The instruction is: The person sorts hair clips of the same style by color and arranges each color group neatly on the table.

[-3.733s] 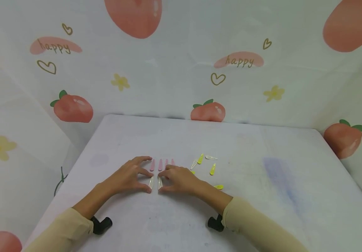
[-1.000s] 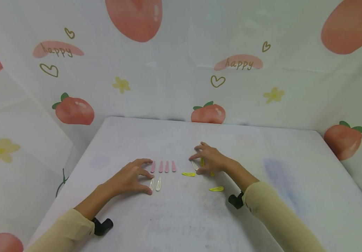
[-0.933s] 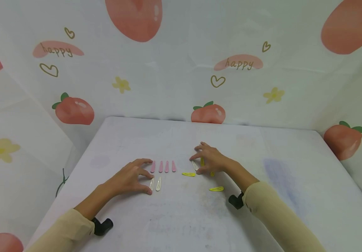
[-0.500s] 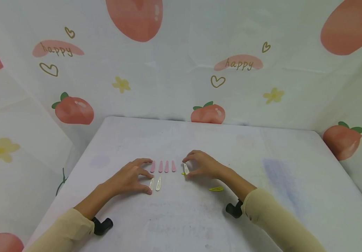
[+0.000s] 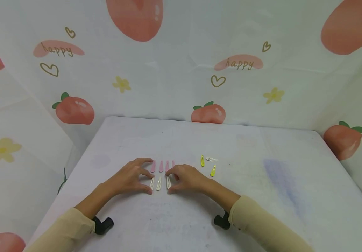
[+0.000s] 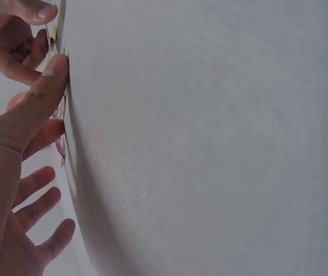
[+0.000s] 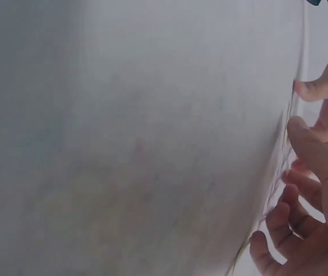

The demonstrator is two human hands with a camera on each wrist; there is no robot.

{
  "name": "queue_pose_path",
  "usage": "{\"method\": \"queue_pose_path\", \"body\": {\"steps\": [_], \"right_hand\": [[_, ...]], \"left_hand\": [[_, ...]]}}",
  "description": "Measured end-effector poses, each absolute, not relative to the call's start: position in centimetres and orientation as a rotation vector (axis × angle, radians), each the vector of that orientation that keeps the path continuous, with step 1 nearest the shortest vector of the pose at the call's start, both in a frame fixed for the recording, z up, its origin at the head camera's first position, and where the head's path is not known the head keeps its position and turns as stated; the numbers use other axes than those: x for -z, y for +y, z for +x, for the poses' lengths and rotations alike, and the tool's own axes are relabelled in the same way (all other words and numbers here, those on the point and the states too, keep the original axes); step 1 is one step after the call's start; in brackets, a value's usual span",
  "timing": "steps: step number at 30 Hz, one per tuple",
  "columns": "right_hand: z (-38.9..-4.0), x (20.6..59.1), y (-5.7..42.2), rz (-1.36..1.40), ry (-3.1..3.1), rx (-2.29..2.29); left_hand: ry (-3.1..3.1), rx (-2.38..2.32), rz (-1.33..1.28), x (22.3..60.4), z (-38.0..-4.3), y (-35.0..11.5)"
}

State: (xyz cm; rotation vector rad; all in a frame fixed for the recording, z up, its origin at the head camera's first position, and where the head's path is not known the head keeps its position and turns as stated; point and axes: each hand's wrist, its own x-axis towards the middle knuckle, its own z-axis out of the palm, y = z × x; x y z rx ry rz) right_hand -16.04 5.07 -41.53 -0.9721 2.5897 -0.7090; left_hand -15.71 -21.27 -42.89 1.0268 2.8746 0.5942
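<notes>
Thumb and index finger of my left hand [image 5: 131, 177] pinch the two ends of a white snap hair clip [image 5: 151, 183] lying on the table. Just right of it lies a second white snap hair clip [image 5: 158, 183], touched by neither hand. My right hand [image 5: 187, 178] pinches a third white snap hair clip [image 5: 169, 182] end to end, beside the second. Behind them stands a row of pink snap hair clips [image 5: 161, 166], the rightmost partly covered by my right hand. Both wrist views show the left hand [image 6: 26, 132] and right hand [image 7: 316, 190] low over the table, the clips seen edge-on.
Beyond my right hand lie a yellow hair clip [image 5: 202, 160], another yellow hair clip [image 5: 213, 170] and a loose white hair clip [image 5: 212, 159]. The white table [image 5: 247, 210] meets a peach-printed cloth backdrop [image 5: 168, 80] at its far edge.
My right hand has picked up a white hair clip from the right-hand group and brought it left, beside the other two white clips. My left hand has stayed in place.
</notes>
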Motion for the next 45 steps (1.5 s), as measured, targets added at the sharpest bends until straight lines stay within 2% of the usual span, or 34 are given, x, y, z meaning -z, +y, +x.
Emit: {"method": "queue_pose_path", "body": {"steps": [15, 33, 38, 45], "right_hand": [[-15.9, 41.1, 5.3, -0.907, 2.65, 0.64], [-18.4, 41.6, 18.8, -0.608, 2.9, 0.764], [-18.4, 42.3, 20.5, -0.631, 2.893, 0.783], [-18.5, 42.6, 20.4, -0.608, 2.9, 0.758]], "left_hand": [[2.881, -0.603, 1.021, 42.8, -15.7, -21.3], [2.886, -0.578, 1.01, 42.7, -15.6, -21.0], [2.889, -0.572, 1.015, 42.7, -15.6, -21.1], [2.889, -0.608, 1.018, 42.8, -15.6, -21.3]]}}
